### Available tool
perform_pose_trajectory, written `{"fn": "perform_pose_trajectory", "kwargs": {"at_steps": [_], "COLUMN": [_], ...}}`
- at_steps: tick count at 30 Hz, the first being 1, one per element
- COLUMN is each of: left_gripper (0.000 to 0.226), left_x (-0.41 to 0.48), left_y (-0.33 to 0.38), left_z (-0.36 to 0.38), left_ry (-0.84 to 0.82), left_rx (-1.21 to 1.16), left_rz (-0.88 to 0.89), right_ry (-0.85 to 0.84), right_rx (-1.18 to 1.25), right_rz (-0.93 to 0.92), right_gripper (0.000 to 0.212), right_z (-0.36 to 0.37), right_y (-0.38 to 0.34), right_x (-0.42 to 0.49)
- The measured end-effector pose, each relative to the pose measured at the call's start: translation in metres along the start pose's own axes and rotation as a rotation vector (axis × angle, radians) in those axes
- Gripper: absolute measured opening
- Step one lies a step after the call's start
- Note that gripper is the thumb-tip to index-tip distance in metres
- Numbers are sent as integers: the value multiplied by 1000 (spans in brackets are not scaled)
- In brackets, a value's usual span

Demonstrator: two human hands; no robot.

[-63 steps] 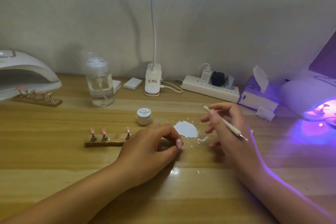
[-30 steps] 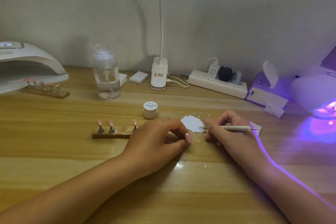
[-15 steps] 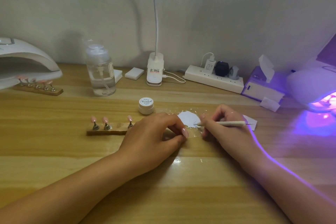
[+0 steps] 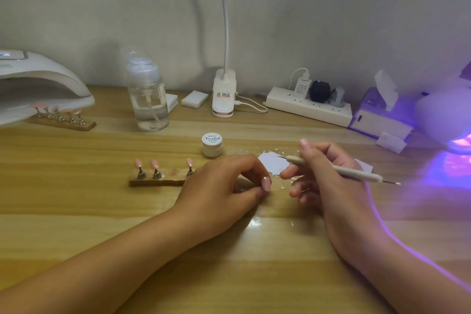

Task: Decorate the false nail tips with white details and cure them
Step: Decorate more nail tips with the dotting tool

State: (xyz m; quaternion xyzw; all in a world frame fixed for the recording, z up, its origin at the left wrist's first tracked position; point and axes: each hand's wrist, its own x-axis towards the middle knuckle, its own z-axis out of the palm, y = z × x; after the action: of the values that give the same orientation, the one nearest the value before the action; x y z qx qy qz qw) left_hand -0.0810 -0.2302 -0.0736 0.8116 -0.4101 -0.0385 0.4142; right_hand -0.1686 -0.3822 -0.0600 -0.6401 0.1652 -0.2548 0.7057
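On the table point(image 4: 76, 199), jar point(image 4: 211, 145) lid reading "Painted", right hand point(image 4: 328, 181) holding pen point(image 4: 356, 173)

Two curing lamps point(image 4: 38, 79) point(image 4: 446, 120), far left and far right. Two wooden holders: the near holder point(image 4: 158, 182) bears three pink nail tips point(image 4: 139, 162) point(image 4: 154, 163) point(image 4: 189, 162); the far-left holder point(image 4: 63, 124) bears five stands point(image 4: 60, 118). One jar point(image 4: 212, 145), one pump bottle point(image 4: 147, 99), one dotting pen point(image 4: 334, 168), one clip lamp point(image 4: 224, 94), one tissue box point(image 4: 379, 120). One power strip point(image 4: 305, 108) with three plugs point(image 4: 302, 88). Two hands: left hand point(image 4: 224, 186), right hand point(image 4: 328, 181).
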Motion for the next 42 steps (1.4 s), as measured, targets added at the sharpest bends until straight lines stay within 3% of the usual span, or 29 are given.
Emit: {"fn": "perform_pose_trajectory", "kwargs": {"at_steps": [9, 17, 42], "left_gripper": [19, 15, 11], "left_x": [0, 1, 1], "left_y": [1, -1, -2], "left_z": [1, 2, 2], "left_ry": [6, 29, 41], "left_rx": [25, 25, 66], "left_rz": [-15, -7, 18], "right_ry": [-33, -84, -89], "right_rx": [-100, -166, -160], "right_rz": [37, 25, -5], "right_gripper": [23, 36, 25], "right_z": [-1, 1, 1], "right_y": [-1, 1, 2], "right_x": [-2, -3, -3]}}
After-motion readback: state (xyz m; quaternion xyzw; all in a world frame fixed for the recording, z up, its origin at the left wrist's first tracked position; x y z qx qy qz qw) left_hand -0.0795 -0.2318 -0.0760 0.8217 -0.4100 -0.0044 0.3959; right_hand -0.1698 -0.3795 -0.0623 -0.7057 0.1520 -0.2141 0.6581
